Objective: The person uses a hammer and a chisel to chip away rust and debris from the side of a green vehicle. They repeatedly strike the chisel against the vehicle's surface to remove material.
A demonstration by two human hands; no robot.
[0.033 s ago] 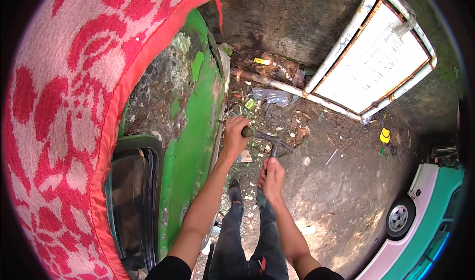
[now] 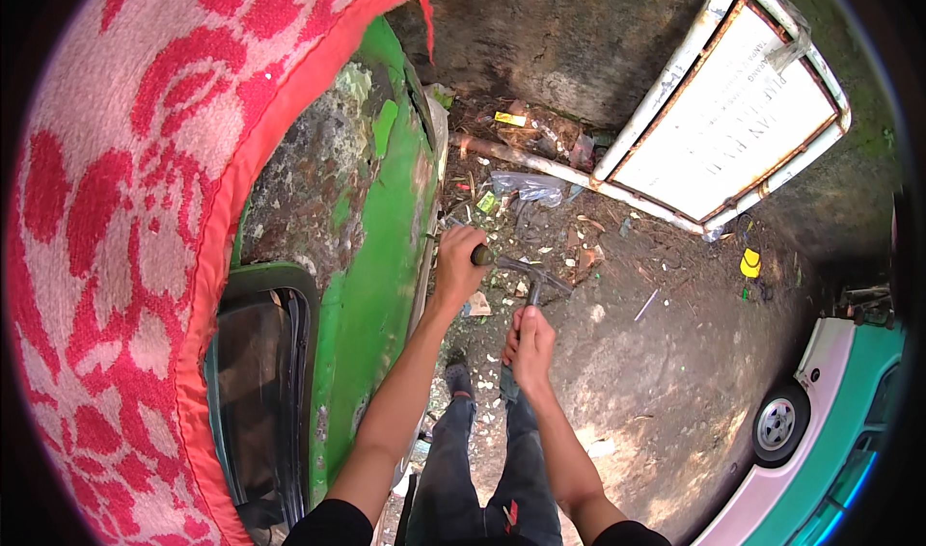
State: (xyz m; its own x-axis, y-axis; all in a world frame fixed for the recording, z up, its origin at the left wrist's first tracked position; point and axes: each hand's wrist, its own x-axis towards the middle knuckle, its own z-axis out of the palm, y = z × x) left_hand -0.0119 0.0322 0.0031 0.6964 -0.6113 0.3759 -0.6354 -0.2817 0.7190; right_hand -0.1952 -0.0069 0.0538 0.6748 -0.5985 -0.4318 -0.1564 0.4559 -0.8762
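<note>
"Any change from the earlier frame?"
"None I can see. Same hands, same tools."
"Grip status?"
"Right grip (image 2: pixel 531 344) clenched round the hammer (image 2: pixel 537 278) handle. Left grip (image 2: pixel 458 263) closed on a round-ended tool (image 2: pixel 480 256), beside the green panel (image 2: pixel 371 266)'s edge."
"Hammer position?"
"Head right by the tool's round end, above the littered ground (image 2: pixel 617 353). Can't tell if touching."

No visible change from before
</note>
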